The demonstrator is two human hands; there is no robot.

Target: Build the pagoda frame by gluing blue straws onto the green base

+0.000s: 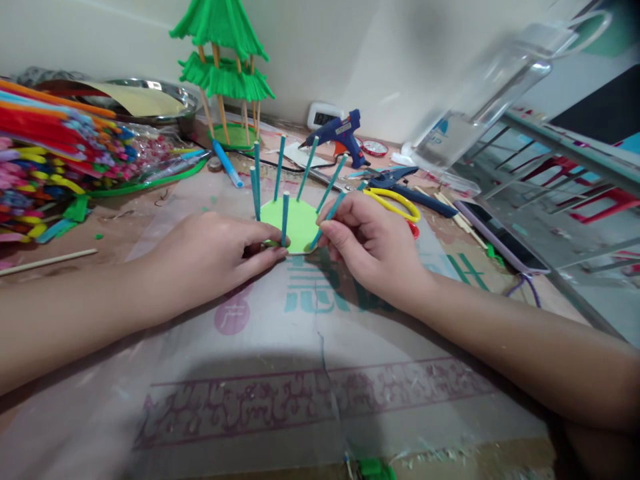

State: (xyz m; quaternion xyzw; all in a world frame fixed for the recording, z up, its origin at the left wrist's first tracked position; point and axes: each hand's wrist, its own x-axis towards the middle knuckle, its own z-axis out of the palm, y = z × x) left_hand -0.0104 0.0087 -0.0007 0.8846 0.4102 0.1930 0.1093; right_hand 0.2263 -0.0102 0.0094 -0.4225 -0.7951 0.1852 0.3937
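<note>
Right hand (373, 243) pinched shut on a teal stick (327, 221), its lower tip at the near right edge of the green disc (299, 223), long axis leaning up and away to the right. Left hand (210, 253) flat and closed down against the disc's near left edge, fingertips touching it beside an upright stick (285, 217). Disc lying on the cardboard sheet (280, 373), between both hands, right hand nearer the leaning stick. Other sticks (280, 167) standing round the rim.

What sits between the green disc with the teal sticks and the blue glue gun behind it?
In the head view, only bare table with thin scraps separates the green disc from the glue gun; the tilted teal sticks lean across that stretch.
</note>
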